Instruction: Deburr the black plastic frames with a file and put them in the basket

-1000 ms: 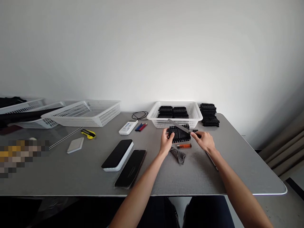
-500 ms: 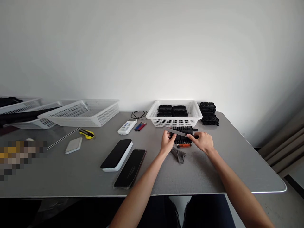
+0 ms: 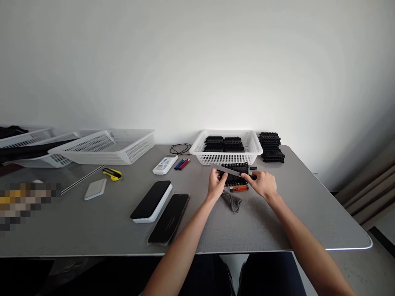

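Observation:
A black ribbed plastic part (image 3: 236, 167) is between my hands, just in front of the white basket. At its left end my left hand (image 3: 217, 183) is closed on it, thumb on top. My right hand (image 3: 263, 183) grips the dark handle end of a flat grey metal blade (image 3: 230, 170), whose exact kind I cannot make out. The blade lies slantwise across the part, its far end above my left hand. An orange lighter (image 3: 239, 188) and a crumpled grey cloth (image 3: 232, 201) lie just below the part. A small black piece (image 3: 253, 167) sits to its right.
Black parts fill some of the white basket (image 3: 228, 158); more are stacked beside it (image 3: 271, 148). To the left are a power bank (image 3: 152, 199), a phone (image 3: 169, 218), two lighters (image 3: 182, 164), a white box (image 3: 165, 164), a yellow cutter (image 3: 112, 174) and another basket (image 3: 123, 156).
The black part, the blade and both hands have shifted slightly left. A gap now shows between the part and the small black piece at its right.

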The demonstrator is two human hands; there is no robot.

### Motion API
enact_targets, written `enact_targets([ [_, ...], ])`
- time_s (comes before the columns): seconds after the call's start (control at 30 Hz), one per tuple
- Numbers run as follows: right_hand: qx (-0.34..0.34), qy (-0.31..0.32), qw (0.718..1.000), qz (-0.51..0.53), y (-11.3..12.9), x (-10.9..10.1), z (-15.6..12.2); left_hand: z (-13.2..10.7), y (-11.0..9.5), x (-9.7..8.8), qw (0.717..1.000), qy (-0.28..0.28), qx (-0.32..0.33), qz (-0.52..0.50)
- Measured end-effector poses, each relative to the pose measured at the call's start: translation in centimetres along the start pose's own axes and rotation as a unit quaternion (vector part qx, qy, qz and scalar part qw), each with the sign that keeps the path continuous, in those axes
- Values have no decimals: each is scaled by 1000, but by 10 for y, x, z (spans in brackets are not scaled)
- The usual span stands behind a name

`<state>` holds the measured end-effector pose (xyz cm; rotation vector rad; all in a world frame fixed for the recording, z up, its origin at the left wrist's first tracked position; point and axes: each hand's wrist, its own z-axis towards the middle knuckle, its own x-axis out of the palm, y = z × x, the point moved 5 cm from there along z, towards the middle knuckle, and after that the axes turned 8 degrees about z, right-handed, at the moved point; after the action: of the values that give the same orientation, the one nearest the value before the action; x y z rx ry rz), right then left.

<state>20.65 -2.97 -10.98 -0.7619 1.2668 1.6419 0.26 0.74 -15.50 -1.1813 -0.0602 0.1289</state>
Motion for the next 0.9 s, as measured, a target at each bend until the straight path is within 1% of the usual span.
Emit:
enact_targets([
  [0.23, 24, -13, 1000, -6, -13, -7, 3, 4, 5, -7, 1000, -22, -14, 3],
  [0.37, 5, -10, 1000, -4, -3, -3, 0, 2, 5, -3, 1000, -13, 0, 7],
  [0.5, -8, -4, 1000, -5, 5, 3, -2, 1, 4, -2, 1000, -19, 7, 3],
  [0.73, 31, -30, 999, -7, -18, -13, 4, 6, 6, -9, 999, -31, -16, -18],
  [0.8, 33, -32, 999, -5, -19, -13, 5, 6, 6, -9, 999, -31, -21, -15],
  [0.9, 20, -21, 1000, -3, -12, -5, 3, 5, 8, -7, 999, -27, -25, -13],
])
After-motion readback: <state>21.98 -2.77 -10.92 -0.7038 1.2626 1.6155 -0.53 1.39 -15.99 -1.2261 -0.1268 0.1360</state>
